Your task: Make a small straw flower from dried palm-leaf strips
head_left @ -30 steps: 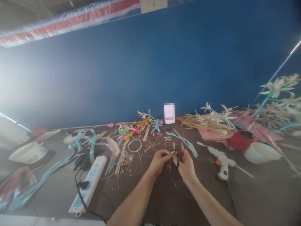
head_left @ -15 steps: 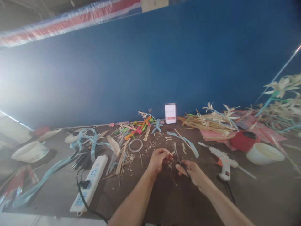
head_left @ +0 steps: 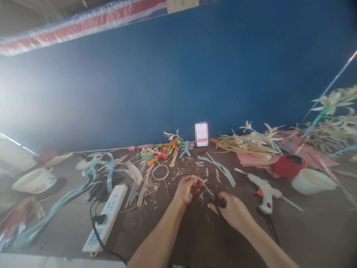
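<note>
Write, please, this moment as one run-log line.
right hand: holds scissors, tips toward left hand | left hand: at scissors tips, any held piece unclear | right side: glue gun on table

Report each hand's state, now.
Left hand: closed, fingertips pinched; anything between them is too small to tell.
Right hand: closed on the scissors, blades pointing toward the left hand's fingertips.
</note>
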### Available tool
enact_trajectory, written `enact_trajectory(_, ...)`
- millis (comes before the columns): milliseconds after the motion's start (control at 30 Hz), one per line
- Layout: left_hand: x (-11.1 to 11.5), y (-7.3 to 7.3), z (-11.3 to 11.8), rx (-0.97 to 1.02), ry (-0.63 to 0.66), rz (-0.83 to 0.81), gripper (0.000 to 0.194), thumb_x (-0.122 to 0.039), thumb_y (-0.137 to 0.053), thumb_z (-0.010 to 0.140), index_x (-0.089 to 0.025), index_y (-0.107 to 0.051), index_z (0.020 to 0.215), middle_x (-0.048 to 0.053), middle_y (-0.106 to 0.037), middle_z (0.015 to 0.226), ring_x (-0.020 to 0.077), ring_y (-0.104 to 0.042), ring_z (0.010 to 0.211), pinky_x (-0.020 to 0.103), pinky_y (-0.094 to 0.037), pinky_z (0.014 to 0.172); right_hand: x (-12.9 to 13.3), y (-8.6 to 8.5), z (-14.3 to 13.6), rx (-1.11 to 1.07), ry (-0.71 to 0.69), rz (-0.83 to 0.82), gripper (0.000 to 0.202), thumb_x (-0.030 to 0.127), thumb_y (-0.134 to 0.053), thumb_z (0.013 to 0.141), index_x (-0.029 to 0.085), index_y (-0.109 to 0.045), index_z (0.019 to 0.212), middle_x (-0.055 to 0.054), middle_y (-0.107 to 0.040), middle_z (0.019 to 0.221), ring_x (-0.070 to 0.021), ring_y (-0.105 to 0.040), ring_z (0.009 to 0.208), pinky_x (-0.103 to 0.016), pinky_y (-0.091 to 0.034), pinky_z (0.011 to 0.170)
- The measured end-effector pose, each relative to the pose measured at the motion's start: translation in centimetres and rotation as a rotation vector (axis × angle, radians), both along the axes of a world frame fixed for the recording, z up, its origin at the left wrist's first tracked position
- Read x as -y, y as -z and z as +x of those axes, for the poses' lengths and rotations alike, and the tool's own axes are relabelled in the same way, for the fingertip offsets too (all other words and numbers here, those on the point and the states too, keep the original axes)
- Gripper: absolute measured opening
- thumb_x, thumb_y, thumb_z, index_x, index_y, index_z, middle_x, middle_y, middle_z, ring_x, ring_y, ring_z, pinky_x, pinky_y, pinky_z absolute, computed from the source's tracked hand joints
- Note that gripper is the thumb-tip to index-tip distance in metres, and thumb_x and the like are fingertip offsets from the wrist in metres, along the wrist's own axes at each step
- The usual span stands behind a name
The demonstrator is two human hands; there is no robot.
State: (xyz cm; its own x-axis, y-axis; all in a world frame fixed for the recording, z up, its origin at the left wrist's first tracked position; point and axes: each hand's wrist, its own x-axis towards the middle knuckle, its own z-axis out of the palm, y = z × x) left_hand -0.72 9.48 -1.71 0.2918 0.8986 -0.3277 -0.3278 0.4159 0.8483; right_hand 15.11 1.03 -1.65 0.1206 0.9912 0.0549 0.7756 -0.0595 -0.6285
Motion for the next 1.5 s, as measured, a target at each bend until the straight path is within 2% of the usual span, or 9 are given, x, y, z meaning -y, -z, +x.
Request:
enact_trajectory(533, -0.1, 0.4, 0.0, -0.006, 0.015, -0.018, 0.020, -0.028, -0.063, 0.058, -0.012, -0.056, 0.066, 0.004, -0.060, 0.063, 0.0129, -0.058, 0.058, 0.017, -0.036, 0.044, 0.0, 0.4, 0.6, 0.006, -0.001, -0.036, 0.036, 0.054, -0.057, 0.057, 0.021, -0.043, 0.049, 0.004, -0.046, 0.043, -0.0106, -0.039, 0.042, -0.020, -0.023, 0.041)
enact_trajectory(967, -0.1, 0.5, -0.1, 0.007, 0.022, -0.023, 0.020, -0.027, -0.063, 0.058, -0.011, -0.057, 0.067, 0.005, -0.061, 0.065, 0.0127, -0.058, 0.059, 0.017, -0.038, 0.045, -0.2, 1.1, 0.6, -0.019, -0.024, -0.043, 0.037, 0.053, -0.056, 0.059, 0.020, -0.041, 0.049, 0.005, -0.044, 0.044, -0.0099, -0.039, 0.044, -0.019, -0.024, 0.041)
enact_trajectory(1100, -0.1, 0.5, -0.1, 0.006, -0.025, -0.008, 0.021, -0.029, -0.063, 0.058, -0.012, -0.056, 0.069, 0.006, -0.063, 0.071, 0.0140, -0.060, 0.061, 0.017, -0.038, 0.044, -0.3, 1.2, 1.0, 0.005, 0.015, -0.049, 0.036, 0.052, -0.055, 0.060, 0.021, -0.042, 0.049, 0.004, -0.047, 0.045, -0.0105, -0.041, 0.043, -0.019, -0.025, 0.041)
enact_trajectory(1267, -0.3, 0.7, -0.3, -0.038, -0.116, 0.072, 0.023, -0.031, -0.063, 0.058, -0.013, -0.053, 0.069, 0.006, -0.063, 0.073, 0.0147, -0.060, 0.062, 0.018, -0.039, 0.045, 0.3, 0.5, 2.0, 0.141, 0.016, -0.063, 0.030, 0.050, -0.059, 0.058, 0.023, -0.047, 0.050, 0.002, -0.051, 0.045, -0.0133, -0.045, 0.043, -0.022, -0.022, 0.042)
enact_trajectory(1500, -0.4, 0.7, -0.5, -0.121, -0.119, 0.185, 0.022, -0.032, -0.061, 0.061, -0.014, -0.055, 0.071, 0.004, -0.060, 0.071, 0.0104, -0.055, 0.057, 0.017, -0.040, 0.043, 2.0, -1.4, 2.4, 0.341, -0.056, -0.144, 0.027, 0.048, -0.058, 0.061, 0.023, -0.052, 0.053, 0.000, -0.059, 0.055, -0.0189, -0.055, 0.052, -0.024, -0.021, 0.044)
